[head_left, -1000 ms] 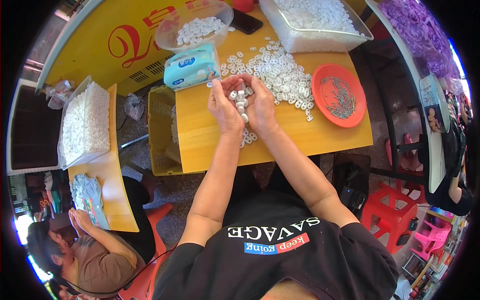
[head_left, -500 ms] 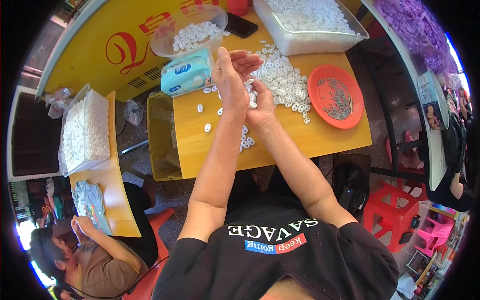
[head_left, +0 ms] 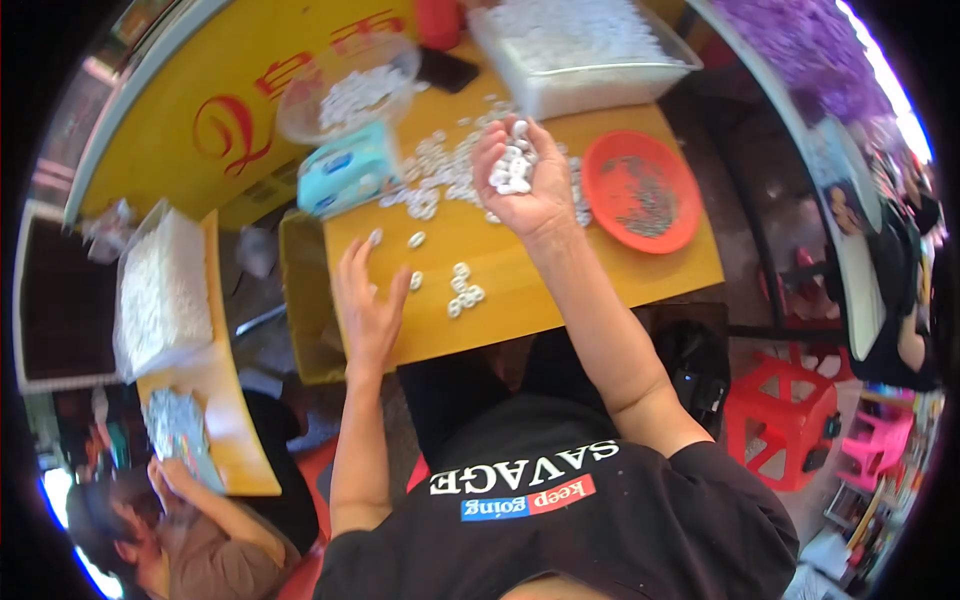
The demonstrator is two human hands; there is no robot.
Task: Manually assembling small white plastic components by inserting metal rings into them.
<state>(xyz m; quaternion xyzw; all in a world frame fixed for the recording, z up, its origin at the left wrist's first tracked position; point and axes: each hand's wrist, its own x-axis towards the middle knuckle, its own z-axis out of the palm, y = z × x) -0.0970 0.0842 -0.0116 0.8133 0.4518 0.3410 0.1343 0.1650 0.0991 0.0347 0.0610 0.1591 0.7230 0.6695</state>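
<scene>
My right hand is raised palm up over the far part of the table. Its fingers curl round a handful of white oval plastic pieces, which look like the two-holed ones on the table. Spread fingers show on my left hand, which hovers over the table's near left edge, by a few single pieces, holding nothing that I can see. A small cluster of two-holed pieces lies to its right. Farther back spreads a loose heap of the same pieces, partly behind my right hand.
Right of the heap stands a red round tray with small grey metal pins. Behind are a bin of white pieces, a phone, a clear bowl and a blue tissue pack. A person sits at left.
My hands have parted: the left has come down toward the near left edge, while the right now cups the handful alone. Some pieces in the heap have shifted, and the view has moved slightly.
</scene>
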